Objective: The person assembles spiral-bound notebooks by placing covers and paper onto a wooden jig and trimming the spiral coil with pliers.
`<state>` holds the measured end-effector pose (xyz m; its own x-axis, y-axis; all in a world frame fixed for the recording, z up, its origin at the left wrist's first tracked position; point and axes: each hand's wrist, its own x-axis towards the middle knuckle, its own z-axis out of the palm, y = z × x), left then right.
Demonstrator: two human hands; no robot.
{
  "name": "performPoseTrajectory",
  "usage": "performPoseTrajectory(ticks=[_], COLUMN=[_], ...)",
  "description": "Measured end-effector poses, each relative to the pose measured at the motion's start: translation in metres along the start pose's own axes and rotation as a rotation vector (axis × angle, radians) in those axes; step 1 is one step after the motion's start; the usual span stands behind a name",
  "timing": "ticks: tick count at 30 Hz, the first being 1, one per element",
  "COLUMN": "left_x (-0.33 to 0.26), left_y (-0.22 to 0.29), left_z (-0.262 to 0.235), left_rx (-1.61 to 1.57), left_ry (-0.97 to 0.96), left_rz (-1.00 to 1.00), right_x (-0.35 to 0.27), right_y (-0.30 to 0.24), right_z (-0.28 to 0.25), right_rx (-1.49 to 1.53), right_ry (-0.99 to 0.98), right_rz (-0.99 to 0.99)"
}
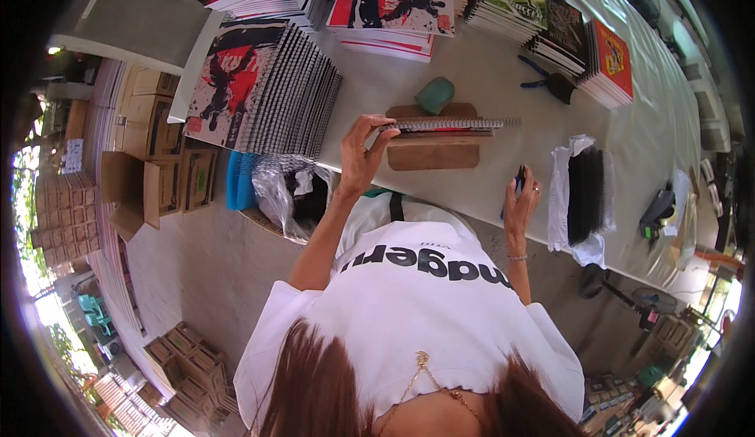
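A spiral notebook (448, 130) stands on edge in a wooden holder (434, 158), its coil upward. The wire coil (507, 121) sticks out past the notebook's right end. My left hand (363, 154) pinches the notebook's left end at the coil between thumb and fingers. Lower right, at the table's near edge, my right hand (521, 205) is closed around a dark-handled tool (520, 178) that looks like pliers; its jaws are hidden. Behind the holder sits a rounded green lump (435, 95).
Coil-bound notebooks (291, 83) are stacked at left, with more book stacks (393, 9) along the back. A blue-handled black tool (548, 82) lies behind right. Black coils (586, 193) in plastic lie right of my hand. An open carton (130, 193) stands far left.
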<state>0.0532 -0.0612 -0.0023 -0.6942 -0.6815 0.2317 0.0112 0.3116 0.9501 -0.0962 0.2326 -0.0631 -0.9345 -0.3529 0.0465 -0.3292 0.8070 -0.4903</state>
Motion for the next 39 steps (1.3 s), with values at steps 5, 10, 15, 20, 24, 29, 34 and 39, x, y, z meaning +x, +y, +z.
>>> performPoseTrajectory(ticks=[5, 10, 15, 20, 24, 29, 34, 39], left_x=[0.004, 0.004, 0.006, 0.007, 0.006, 0.000, -0.001, -0.001], left_y=[0.012, -0.002, 0.006, 0.002, 0.001, -0.002, 0.002, 0.010], left_z=[-0.005, -0.010, -0.014, -0.015, -0.015, -0.014, -0.009, -0.008], left_rx=[0.176, 0.108, 0.078, 0.088, 0.063, 0.131, 0.199, 0.256], left_ry=[-0.098, -0.120, -0.167, -0.177, -0.174, -0.151, -0.119, -0.095], left_rz=[0.032, 0.058, -0.023, 0.005, -0.012, 0.058, 0.085, 0.085], right_x=[-0.019, -0.032, -0.034, -0.034, -0.038, -0.026, -0.009, 0.031], right_y=[-0.142, -0.201, -0.219, -0.223, -0.228, -0.224, -0.210, -0.093], right_z=[-0.028, 0.002, 0.014, 0.022, 0.017, 0.009, -0.017, -0.027], right_rx=[0.607, 0.593, 0.507, 0.461, 0.448, 1.309, 1.542, 0.876], right_ry=[0.062, 0.004, 0.041, 0.094, 0.043, -0.665, -0.899, -0.837], right_rz=[-0.098, -0.468, -0.460, -0.499, -0.465, 0.234, 0.280, 0.067])
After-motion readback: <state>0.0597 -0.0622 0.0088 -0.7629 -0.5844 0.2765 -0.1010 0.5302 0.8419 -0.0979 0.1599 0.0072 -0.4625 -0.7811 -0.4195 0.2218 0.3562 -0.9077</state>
